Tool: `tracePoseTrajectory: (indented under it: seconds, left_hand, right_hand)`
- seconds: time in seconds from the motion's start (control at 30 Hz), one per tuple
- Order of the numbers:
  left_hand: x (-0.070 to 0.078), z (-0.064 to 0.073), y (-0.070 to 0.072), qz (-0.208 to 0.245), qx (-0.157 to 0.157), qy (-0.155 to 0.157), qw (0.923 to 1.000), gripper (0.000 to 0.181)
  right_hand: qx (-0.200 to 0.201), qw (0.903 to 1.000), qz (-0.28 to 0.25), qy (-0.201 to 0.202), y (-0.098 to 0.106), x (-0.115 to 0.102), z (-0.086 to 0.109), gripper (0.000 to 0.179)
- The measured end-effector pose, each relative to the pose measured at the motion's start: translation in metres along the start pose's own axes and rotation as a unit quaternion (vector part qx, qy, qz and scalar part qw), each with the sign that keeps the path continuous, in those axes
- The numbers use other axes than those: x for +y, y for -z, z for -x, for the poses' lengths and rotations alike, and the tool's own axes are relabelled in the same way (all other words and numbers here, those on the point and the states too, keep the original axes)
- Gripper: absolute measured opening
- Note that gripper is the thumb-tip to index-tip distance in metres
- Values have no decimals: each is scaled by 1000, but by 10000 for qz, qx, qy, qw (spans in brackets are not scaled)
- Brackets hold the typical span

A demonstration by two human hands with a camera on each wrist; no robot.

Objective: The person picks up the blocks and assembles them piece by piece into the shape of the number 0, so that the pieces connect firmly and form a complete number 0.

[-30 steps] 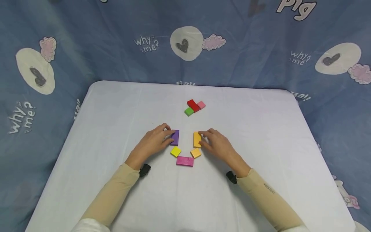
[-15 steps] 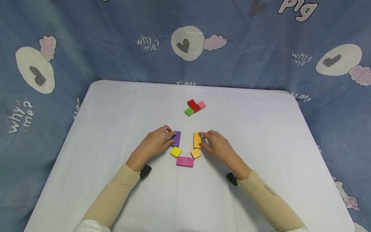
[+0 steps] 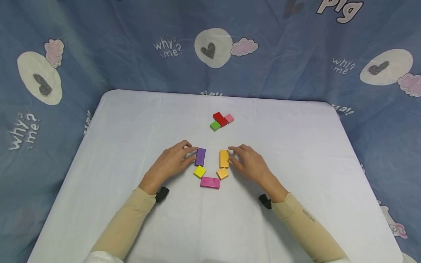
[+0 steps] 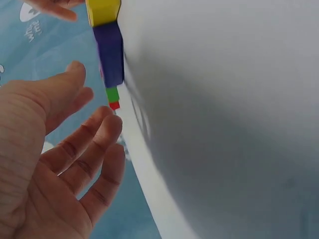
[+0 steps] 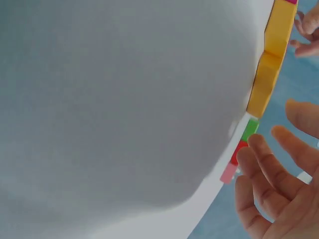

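Note:
Beside the purple rectangular block point(image 3: 201, 157), my left hand point(image 3: 172, 160) has its fingers spread and relaxed. The left wrist view shows a gap between that hand's fingers and the purple block point(image 4: 109, 55). On the other side, my right hand point(image 3: 250, 163) is loosely opened at the right edge of the orange-yellow rectangular block point(image 3: 224, 159); its palm is bare in the right wrist view. Below these lie a small yellow block point(image 3: 199, 171), a small light-orange block point(image 3: 222, 173) and a magenta rectangular block point(image 3: 210, 182), arranged in a U shape.
Farther back on the white-covered table point(image 3: 148, 117), a red block point(image 3: 220, 119) lies between a green block point(image 3: 215, 126) and a pink block point(image 3: 229, 118). A blue printed cloth point(image 3: 131, 54) hangs behind the table's far edge.
The purple block has shifted slightly right and tilted, its lower end nearer the yellow block. Both hands have since loosened and drawn slightly outward from their blocks.

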State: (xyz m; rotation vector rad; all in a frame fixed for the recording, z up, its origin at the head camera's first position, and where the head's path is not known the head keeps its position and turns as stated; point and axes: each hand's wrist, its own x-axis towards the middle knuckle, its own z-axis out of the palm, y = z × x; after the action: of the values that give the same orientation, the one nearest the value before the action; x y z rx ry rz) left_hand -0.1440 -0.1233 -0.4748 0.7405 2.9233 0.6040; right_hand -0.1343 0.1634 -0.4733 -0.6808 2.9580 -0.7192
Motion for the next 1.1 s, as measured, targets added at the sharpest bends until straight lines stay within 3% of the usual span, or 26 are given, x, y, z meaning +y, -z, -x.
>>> tracePoseTrajectory:
  seconds: [0.17, 0.37, 0.6, 0.7, 0.83, 1.1]
  left_hand:
    - [-4, 9, 7, 177, -73, 39, 9998, 42]
    - [-3, 22, 11, 656, -322, -230, 9971, 47]
    - [-5, 20, 10, 693, -143, -347, 9969, 42]
    - [-9, 11, 16, 728, -2, -318, 9968, 38]
    - [-17, -12, 22, 774, 83, -298, 9965, 35]
    - [-24, -70, 22, 524, -210, 145, 9983, 38]
  right_hand:
    - [96, 9999, -92, -13, 4, 2, 4, 37]
    - [-105, 9993, -344, -73, 5, -3, 16, 35]
    - [-107, 9994, -341, -35, 5, 0, 14, 37]
    - [10, 9993, -330, -164, 9, 6, 2, 36]
    - [148, 9989, -310, -305, 15, 16, -21, 36]
    - [126, 9969, -181, -752, 15, 27, -55, 34]
